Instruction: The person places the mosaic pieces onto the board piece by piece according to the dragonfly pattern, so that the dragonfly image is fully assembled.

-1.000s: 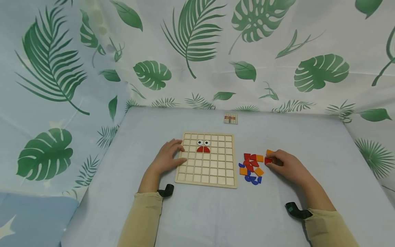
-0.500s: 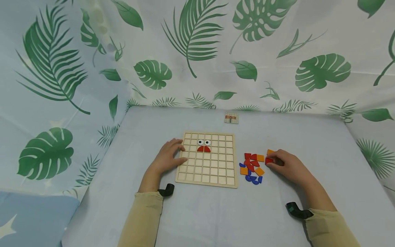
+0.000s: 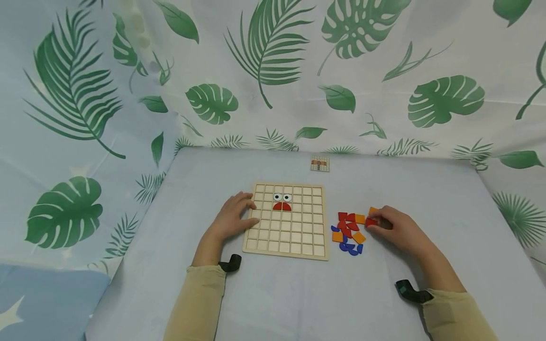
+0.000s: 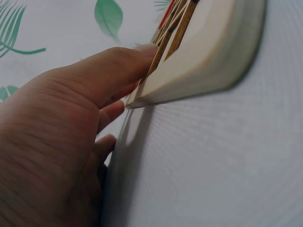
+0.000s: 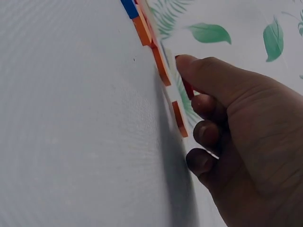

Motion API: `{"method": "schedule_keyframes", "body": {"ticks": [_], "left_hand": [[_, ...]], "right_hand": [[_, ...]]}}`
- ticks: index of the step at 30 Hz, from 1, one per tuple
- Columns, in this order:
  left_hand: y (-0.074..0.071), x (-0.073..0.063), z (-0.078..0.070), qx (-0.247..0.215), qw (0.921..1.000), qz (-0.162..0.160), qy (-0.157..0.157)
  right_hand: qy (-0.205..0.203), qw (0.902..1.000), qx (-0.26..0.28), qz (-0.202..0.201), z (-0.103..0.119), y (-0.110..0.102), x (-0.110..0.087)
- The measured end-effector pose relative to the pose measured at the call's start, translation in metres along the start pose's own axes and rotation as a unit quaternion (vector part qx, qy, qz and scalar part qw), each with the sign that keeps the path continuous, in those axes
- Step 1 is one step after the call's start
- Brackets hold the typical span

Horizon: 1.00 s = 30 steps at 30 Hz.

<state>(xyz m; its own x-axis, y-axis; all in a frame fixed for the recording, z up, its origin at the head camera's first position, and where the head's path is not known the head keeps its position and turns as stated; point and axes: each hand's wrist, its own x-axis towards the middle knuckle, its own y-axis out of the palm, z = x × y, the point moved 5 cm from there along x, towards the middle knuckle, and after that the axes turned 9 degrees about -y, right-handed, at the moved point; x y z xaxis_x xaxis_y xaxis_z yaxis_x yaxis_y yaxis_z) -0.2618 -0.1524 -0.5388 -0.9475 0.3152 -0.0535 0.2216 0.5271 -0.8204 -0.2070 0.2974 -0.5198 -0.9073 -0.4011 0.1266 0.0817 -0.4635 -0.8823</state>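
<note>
A wooden grid board lies on the table, with two round eye pieces and two red quarter-round pieces set in its cells. My left hand rests at the board's left edge; its thumb lies on the rim in the left wrist view, and its relaxed fingertips touch the side. To the right of the board, my right hand pinches a red piece between thumb and index finger. In the right wrist view that red piece shows raised off the table, partly hidden by the thumb.
Between board and right hand lie loose red pieces, orange squares and blue pieces. Another orange piece sits just beyond the right fingers. A small pattern card lies behind the board. Leaf-print cloth hangs around the table.
The red piece in my right fingers tilts slightly. Both hands, the board and the loose pieces stay in place; the view shifts only a little.
</note>
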Motion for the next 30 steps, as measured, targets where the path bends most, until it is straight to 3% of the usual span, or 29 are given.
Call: {"method": "schedule_keyframes", "body": {"ticks": [5, 10, 18, 30], "left_hand": [[0.0, 0.0, 0.0, -0.004, 1.0, 0.0, 0.001], [0.001, 0.0, 0.001, -0.007, 1.0, -0.005, 0.001], [0.002, 0.0, 0.001, -0.004, 0.9999, -0.009, 0.004], [0.0, -0.001, 0.001, -0.009, 1.0, -0.004, -0.001]], "right_hand": [[-0.027, 0.9995, 0.014, -0.002, 0.016, -0.006, 0.005], [-0.027, 0.9993, 0.021, 0.018, 0.032, -0.007, 0.016], [-0.037, 0.9968, 0.041, 0.057, 0.058, 0.002, 0.037], [-0.087, 0.991, 0.075, 0.069, 0.095, 0.02, 0.068]]}}
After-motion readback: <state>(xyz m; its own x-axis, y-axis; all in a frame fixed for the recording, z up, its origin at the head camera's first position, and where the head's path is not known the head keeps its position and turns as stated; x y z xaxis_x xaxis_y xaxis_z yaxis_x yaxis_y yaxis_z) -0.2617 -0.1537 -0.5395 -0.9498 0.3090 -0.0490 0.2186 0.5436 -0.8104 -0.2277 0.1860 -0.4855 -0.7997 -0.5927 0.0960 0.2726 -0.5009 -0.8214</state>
